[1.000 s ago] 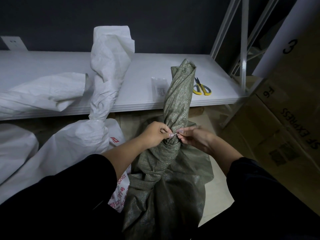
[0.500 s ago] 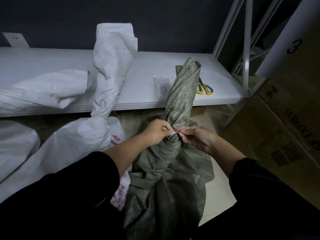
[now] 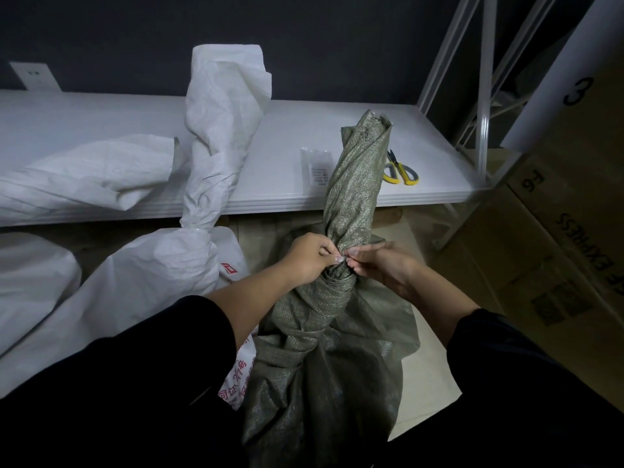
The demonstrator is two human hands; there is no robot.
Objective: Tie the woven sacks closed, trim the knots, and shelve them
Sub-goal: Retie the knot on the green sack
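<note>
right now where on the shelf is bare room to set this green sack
Bare shelf lies between the white sack neck and the clear packet, and behind the scissors. The left front is crowded by a slumped white sack.

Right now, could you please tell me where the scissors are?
In the head view, the scissors lie near the right end of the white shelf, just right of the twisted neck of the green sack.

Light was dim and soft. The white shelf [image 3: 84,116] at ten o'clock caught most of it; the sleeves [image 3: 135,383] at six o'clock sank to black. Straight lines bowed near the edges.
</note>
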